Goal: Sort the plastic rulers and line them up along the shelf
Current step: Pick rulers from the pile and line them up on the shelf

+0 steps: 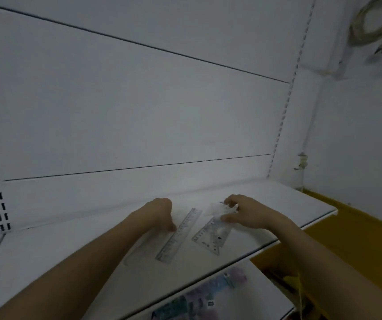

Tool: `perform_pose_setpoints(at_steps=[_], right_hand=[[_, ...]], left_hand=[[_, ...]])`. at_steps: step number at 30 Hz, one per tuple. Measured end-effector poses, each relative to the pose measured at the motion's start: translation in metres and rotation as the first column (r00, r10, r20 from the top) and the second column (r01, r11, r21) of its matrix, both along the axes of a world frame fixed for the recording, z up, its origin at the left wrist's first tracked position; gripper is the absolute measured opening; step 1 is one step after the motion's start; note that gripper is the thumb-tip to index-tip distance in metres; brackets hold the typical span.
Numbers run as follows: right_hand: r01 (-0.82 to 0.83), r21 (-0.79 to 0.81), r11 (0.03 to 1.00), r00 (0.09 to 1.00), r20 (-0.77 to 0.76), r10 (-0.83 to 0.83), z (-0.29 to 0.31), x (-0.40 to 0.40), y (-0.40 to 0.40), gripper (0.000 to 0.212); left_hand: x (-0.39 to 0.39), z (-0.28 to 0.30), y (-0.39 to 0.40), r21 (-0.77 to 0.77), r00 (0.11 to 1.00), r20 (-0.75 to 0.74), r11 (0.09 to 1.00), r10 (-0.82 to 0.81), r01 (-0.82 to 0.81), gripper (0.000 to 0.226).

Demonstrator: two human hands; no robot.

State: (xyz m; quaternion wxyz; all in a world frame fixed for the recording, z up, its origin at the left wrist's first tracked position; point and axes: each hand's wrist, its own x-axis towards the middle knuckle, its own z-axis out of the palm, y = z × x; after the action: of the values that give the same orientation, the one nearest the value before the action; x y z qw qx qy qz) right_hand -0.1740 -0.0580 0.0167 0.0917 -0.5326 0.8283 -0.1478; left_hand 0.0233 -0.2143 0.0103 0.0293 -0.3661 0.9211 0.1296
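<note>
With the curled left hand [160, 212] steadying the clear plastic straight ruler [179, 235] mid-shelf, lay the right hand's [243, 212] pinched transparent triangular set square [212, 236] parallel at its 3 o'clock; avoid overlap.

On the shelf [74, 257] a straight ruler [179, 235] lies left of a triangular ruler [213, 236]. The left hand [156, 212] sits beside the straight one; the right hand [243, 212] rests on the triangular one's far end.
</note>
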Motion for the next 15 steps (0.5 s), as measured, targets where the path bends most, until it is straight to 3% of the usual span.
perform_pose_setpoints(at_steps=[2, 7, 9, 12, 15], right_hand=[[-0.071, 0.057, 0.996, 0.997, 0.012, 0.070, 0.000, -0.019, -0.016, 0.069], [-0.249, 0.162, 0.955, 0.968, 0.000, 0.252, -0.002, -0.053, -0.043, 0.084], [-0.285, 0.165, 0.944, 0.958, 0.012, 0.287, -0.007, -0.063, -0.048, 0.087], [-0.326, 0.104, 0.939, 0.945, 0.063, 0.321, -0.013, -0.075, -0.052, 0.080], [-0.366, 0.008, 0.930, 0.921, 0.146, 0.361, -0.017, -0.084, -0.056, 0.061]], left_hand=[[-0.003, -0.001, -0.001, -0.016, 0.998, 0.003, 0.998, 0.058, -0.058, 0.045], [-0.008, -0.003, 0.001, -0.039, 0.981, 0.019, 0.981, 0.192, -0.191, 0.012], [-0.009, -0.001, 0.006, -0.020, 0.971, 0.014, 0.971, 0.240, -0.240, 0.013], [-0.011, 0.003, 0.015, 0.038, 0.945, 0.020, 0.944, 0.326, -0.327, 0.012], [-0.015, 0.005, 0.021, 0.090, 0.924, -0.003, 0.921, 0.381, -0.379, 0.026]])
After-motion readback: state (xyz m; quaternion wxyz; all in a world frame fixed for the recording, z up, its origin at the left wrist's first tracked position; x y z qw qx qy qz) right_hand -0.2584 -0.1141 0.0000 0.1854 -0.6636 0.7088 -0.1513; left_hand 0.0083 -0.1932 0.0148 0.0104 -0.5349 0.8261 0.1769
